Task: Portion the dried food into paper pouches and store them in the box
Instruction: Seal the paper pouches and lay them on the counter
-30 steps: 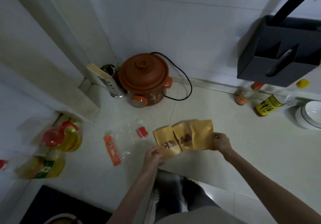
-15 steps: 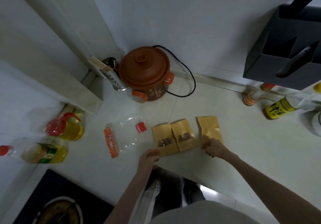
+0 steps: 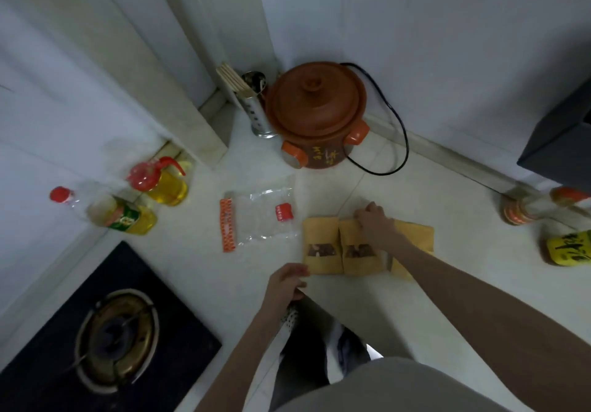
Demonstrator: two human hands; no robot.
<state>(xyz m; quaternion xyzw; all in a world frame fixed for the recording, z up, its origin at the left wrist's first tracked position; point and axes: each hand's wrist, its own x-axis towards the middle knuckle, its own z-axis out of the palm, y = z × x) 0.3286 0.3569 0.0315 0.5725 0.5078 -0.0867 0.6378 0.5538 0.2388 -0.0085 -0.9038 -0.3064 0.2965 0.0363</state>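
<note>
Nearest, at the counter's front edge, the left hand (image 3: 286,283) sits with fingers loosely curled, its fingertips touching the bottom left corner of the left paper pouch (image 3: 321,245); whether it actually pinches the paper cannot be told. To the left lies a black gas hob (image 3: 105,331) with its burner ring. Three brown pouches lie flat in a row on the pale countertop (image 3: 463,283). The left one and the middle pouch (image 3: 361,251) touch side by side, each with a small window showing dark dried food. The right pouch (image 3: 415,235) lies partly under the right forearm. The right hand (image 3: 374,219) rests on the top edge of the middle pouch, fingers bent down onto the paper. Left of the pouches lies a clear plastic bag (image 3: 262,216) with an orange strip. Farther left stand two oil bottles (image 3: 166,181). At the back corner a brown clay cooker (image 3: 316,107) stands beside a metal chopstick holder (image 3: 256,107).
</note>
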